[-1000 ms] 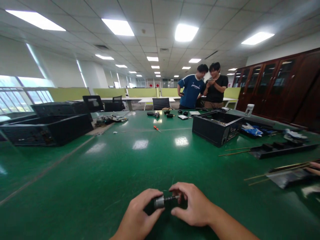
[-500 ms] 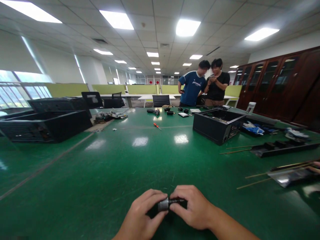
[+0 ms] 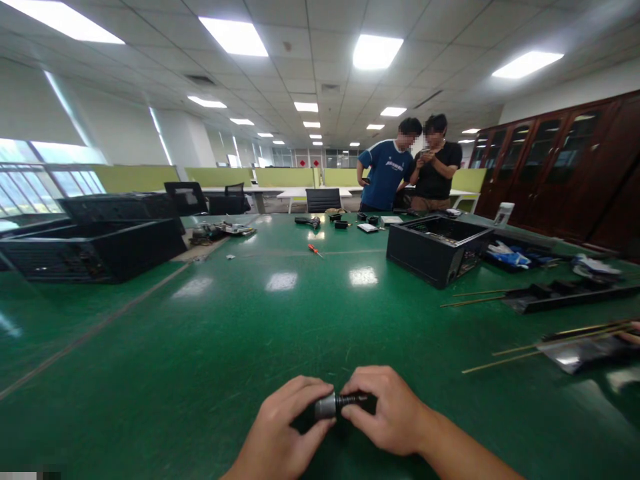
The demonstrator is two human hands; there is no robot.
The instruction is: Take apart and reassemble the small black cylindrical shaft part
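Observation:
My left hand (image 3: pixel 287 427) grips a short grey metallic cylinder (image 3: pixel 325 407) between thumb and fingers, just above the near part of the table. From the cylinder's right end sticks out a thin dark ridged shaft (image 3: pixel 354 399), lying roughly level. My right hand (image 3: pixel 393 412) pinches this shaft close to the cylinder, its thumb below and fingertips above. The exact kind of part cannot be made out. Both hands sit close together, with the fingertips almost meeting.
A green table (image 3: pixel 210 347) spreads ahead. An orange screwdriver (image 3: pixel 314 250) and a power drill (image 3: pixel 308 222) lie farther off. Black computer cases (image 3: pixel 420 257) stand right and left. Brass-coloured rods (image 3: pixel 500 367) lie at right, near another person's hand (image 3: pixel 634 333). Two people (image 3: pixel 387 170) stand behind the table.
The fingers of my right hand have shifted slightly on the shaft, with a little more of it showing. At the right edge, a brass-coloured rod has moved slightly left.

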